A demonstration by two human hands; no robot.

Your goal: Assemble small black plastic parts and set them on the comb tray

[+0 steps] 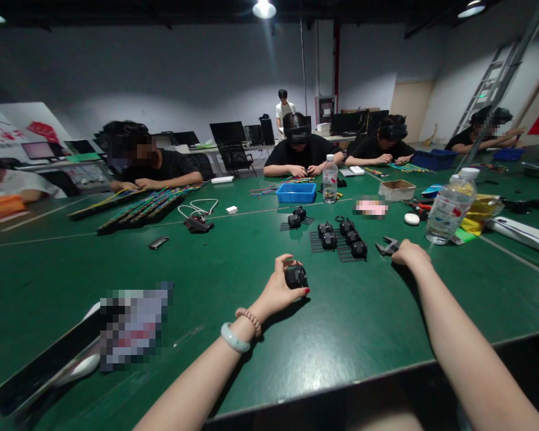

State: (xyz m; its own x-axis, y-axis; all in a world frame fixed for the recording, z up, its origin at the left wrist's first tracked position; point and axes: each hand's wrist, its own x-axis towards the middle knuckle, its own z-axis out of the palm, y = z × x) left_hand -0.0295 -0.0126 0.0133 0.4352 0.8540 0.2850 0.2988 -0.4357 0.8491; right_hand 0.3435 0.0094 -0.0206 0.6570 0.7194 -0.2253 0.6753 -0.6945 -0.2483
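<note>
My left hand, with a bead bracelet and a pale bangle at the wrist, grips a small black plastic part between thumb and fingers, just above the green table. My right hand is closed on a grey metal tool with two parted jaws, which looks like pliers; its handles are hidden in the palm. Between and beyond my hands, several similar black parts lie on the table in small groups, with thin comb-like prongs sticking out. The tool's jaws lie right of the nearest group.
A water bottle stands beyond my right hand, another bottle by a blue tray. Bundled wires lie at far left. A long dark object lies at near left. Several people work across the green table.
</note>
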